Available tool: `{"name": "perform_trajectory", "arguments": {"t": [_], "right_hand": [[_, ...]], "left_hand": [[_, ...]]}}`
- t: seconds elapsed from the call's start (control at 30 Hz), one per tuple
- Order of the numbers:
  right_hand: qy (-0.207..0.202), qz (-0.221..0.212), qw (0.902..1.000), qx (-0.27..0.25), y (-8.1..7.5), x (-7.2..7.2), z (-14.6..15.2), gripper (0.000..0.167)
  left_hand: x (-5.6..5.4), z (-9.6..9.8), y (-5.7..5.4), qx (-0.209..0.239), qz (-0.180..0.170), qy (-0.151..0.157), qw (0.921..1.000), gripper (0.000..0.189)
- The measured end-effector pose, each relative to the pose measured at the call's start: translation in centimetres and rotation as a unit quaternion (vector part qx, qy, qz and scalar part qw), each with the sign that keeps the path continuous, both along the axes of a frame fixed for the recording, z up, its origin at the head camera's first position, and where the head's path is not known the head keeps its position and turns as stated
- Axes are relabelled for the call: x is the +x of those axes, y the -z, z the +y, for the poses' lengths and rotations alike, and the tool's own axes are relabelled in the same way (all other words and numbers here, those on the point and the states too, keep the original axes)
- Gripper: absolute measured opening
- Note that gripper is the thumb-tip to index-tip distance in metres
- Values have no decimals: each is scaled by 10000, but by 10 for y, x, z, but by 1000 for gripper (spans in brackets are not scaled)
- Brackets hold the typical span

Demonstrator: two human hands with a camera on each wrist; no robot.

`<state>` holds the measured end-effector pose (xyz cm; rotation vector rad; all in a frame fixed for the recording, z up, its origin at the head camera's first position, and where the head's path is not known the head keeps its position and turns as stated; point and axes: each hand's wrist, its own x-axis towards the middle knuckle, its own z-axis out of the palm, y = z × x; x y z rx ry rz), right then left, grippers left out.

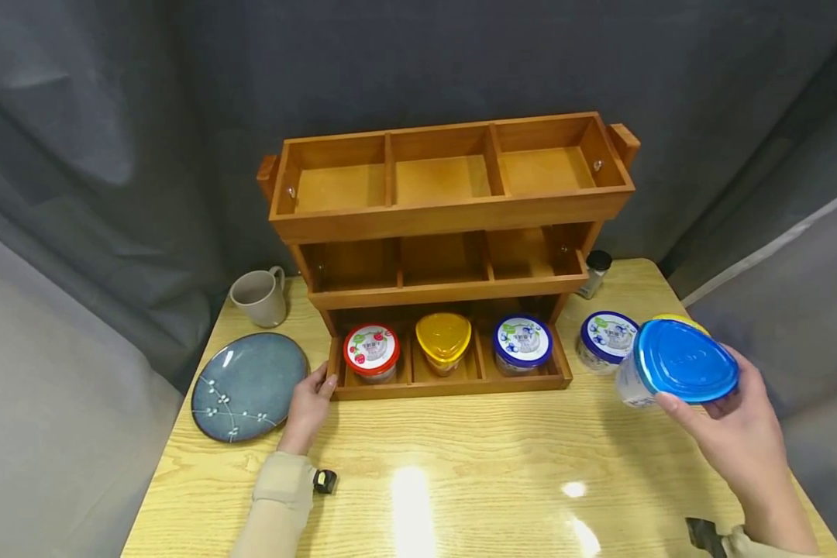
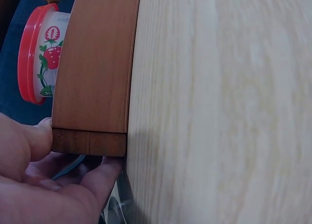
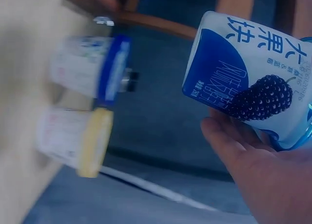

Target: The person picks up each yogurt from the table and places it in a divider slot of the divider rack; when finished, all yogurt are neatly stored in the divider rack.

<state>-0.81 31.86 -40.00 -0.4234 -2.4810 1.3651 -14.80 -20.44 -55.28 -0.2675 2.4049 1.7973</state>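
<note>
My right hand (image 1: 746, 426) holds a yogurt tub with a blue lid (image 1: 690, 360) above the right side of the table. In the right wrist view the tub (image 3: 248, 78) is tipped, its blackberry print facing the camera. At the lower left corner of a three-tier wooden rack (image 1: 446, 391), my left hand (image 1: 308, 407) grips the bottom tray's edge; thumb and fingers sit on either side of that corner in the left wrist view. The bottom tray's compartments hold a red-lidded tub (image 1: 372, 349), a yellow-lidded tub (image 1: 443, 337) and a blue-lidded tub (image 1: 522, 341).
A second dark-blue-lidded tub (image 1: 607, 339) stands right of the rack, beside a yellow-lidded one (image 3: 95, 143) partly hidden in the head view. Behind them is a black-capped jar (image 1: 596, 271). On the left are a blue plate (image 1: 251, 380) and a mug (image 1: 260, 298).
</note>
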Motion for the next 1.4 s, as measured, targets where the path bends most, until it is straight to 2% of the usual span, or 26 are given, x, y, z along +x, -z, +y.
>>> {"name": "perform_trajectory", "arguments": {"t": [0.23, 0.43, 0.57, 0.67, 0.8, 0.87, 1.0, 1.03, 1.1, 1.2, 1.4], "right_hand": [[-17, 471, 9987, 185, -50, -8, -8, 95], [133, 554, 9979, 305, -88, -14, -17, 93], [50, 657, 9976, 234, -109, -19, -24, 91], [-121, 823, 9962, 260, -128, -29, -34, 89], [-640, 1152, 9911, 175, -159, -48, -54, 85], [-1089, 1411, 9837, -237, -174, -60, -66, 82], [-1762, 1467, 9727, -371, -205, -85, -94, 77], [-1910, 1474, 9698, -356, -211, -92, -101, 77], [-2108, 1381, 9677, -11, -224, -106, -117, 77], [-2522, 1401, 9575, 49, -239, -128, -142, 79], [-2961, 1210, 9469, 331, -258, -167, -197, 86]], "left_hand": [[-1, 0, -1, 81, 11, -10, 10000, 50], [0, -1, 0, 56, 13, -14, 10000, 50], [-1, 0, -1, -1, 34, -3, 10000, 50], [-1, 0, -1, -28, 47, 10, 10000, 50], [-1, 0, -1, -64, 76, 11, 10000, 49], [-1, 0, 0, -82, 91, 0, 9999, 49], [0, 0, 0, -127, 143, 7, 9998, 49], [0, 1, 0, -166, 174, 24, 9997, 49], [1, 1, 0, -254, 202, 38, 9995, 49], [1, 1, 0, -421, 233, 26, 9988, 48], [1, 1, 0, -525, 348, -43, 9980, 47]]}}
